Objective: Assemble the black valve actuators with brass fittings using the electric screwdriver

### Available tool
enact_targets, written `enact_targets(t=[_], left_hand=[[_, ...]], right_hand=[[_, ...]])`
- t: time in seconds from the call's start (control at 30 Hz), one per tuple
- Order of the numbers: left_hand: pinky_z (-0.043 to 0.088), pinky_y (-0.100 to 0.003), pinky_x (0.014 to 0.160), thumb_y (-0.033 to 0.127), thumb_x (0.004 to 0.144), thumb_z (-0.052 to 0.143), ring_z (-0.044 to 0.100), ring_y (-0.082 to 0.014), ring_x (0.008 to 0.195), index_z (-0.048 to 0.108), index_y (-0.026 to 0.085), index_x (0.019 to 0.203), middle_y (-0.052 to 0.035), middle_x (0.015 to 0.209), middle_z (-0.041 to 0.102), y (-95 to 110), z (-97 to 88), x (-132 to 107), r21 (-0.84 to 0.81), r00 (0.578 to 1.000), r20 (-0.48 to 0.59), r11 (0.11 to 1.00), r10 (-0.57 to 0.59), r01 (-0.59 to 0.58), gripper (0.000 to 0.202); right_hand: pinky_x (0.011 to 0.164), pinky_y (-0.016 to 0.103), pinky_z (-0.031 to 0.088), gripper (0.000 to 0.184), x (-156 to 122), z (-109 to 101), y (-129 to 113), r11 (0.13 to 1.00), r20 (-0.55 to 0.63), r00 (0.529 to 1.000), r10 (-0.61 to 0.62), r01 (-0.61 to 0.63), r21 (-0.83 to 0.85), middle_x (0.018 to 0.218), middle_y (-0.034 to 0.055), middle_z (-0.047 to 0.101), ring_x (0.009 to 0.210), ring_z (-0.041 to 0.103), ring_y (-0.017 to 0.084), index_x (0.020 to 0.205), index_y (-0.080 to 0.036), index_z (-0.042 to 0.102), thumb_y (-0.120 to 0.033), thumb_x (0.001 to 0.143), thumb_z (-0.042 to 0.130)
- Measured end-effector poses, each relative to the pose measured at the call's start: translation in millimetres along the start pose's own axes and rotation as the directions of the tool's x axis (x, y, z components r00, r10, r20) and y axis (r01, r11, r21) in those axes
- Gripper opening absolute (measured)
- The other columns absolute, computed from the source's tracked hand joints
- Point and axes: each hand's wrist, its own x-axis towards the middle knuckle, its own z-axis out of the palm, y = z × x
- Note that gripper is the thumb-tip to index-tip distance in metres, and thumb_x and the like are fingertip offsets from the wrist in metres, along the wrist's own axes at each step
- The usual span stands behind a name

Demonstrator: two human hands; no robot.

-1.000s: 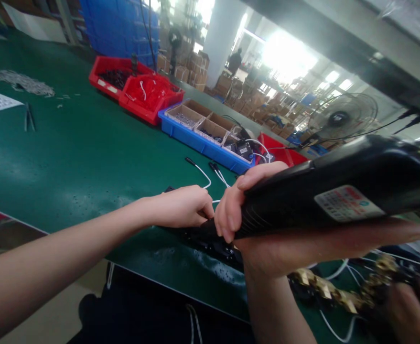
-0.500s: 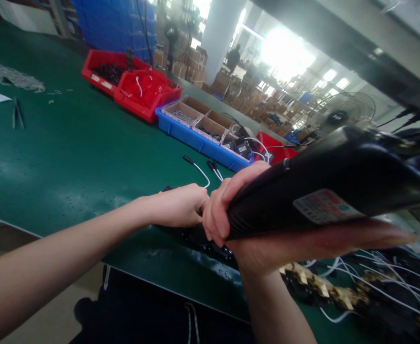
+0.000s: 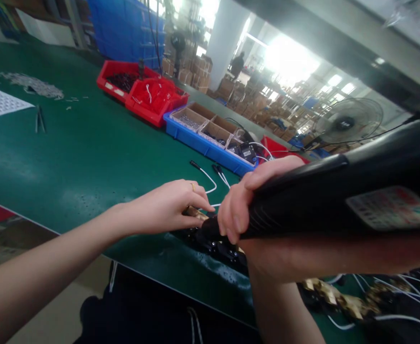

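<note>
In my right hand (image 3: 236,210) I grip a black power screwdriver (image 3: 303,200), fingers wrapped around its body. It lies slanted close to the camera, a white and red label on its side. Its front end points down-left at a black and gold part (image 3: 213,246) on the green bench. My left hand (image 3: 179,203), a ring on one finger, holds the far end of that part between thumb and fingers. The tool's tip is hard to make out beside my left fingertips. White cables with black plugs (image 3: 195,165) extend behind the part.
Red bins (image 3: 152,102) and a blue divided tray (image 3: 210,145) of small parts line the back. Tweezers (image 3: 39,119), a white sheet (image 3: 2,102) and a pile of small pieces (image 3: 34,86) lie left. More gold parts (image 3: 333,296) with white cables lie right.
The screwdriver and my right hand have shifted right and nearer the camera. My left fingers have loosened from a tighter curl, showing gold beneath. The view has moved slightly.
</note>
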Motion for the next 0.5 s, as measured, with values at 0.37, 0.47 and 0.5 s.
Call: enact_targets(t=[0.37,0.47,0.5], left_hand=[[0.050,-0.029,0.091,0.017,0.094,0.073,0.070,-0.0193,0.104,0.082,0.027,0.100,-0.0015,0.109,0.079,-9,10.6,-23,-0.078,0.996,-0.073,0.996,0.046,-0.052,0.014],[0.051,-0.029,0.092,0.017,0.094,0.073,0.070,-0.0197,0.104,0.082,0.027,0.100,-0.0017,0.109,0.080,-8,10.0,-23,-0.074,0.995,-0.086,0.996,0.047,-0.053,0.014],[0.051,-0.030,0.092,0.018,0.094,0.073,0.070,-0.0199,0.104,0.082,0.027,0.099,-0.0017,0.109,0.080,-7,9.6,-23,-0.072,0.995,-0.087,0.996,0.046,-0.052,0.014]], right_hand=[[0.028,0.025,0.029,0.083,4,23,15,0.981,-0.258,0.952,-0.163,0.185,0.064,0.054,-0.0012,0.052,0.029,0.046,0.012,0.066,-0.019,0.066,-0.098,0.078,0.042],[0.030,0.027,0.033,0.084,5,23,9,0.995,-0.247,0.964,-0.103,0.104,-0.009,0.052,-0.0007,0.051,0.031,0.049,0.014,0.061,-0.019,0.065,-0.098,0.076,0.044],[0.031,0.028,0.035,0.082,5,22,4,0.998,-0.228,0.972,-0.060,0.051,-0.042,0.049,-0.0006,0.050,0.032,0.051,0.015,0.060,-0.019,0.064,-0.098,0.075,0.046]])
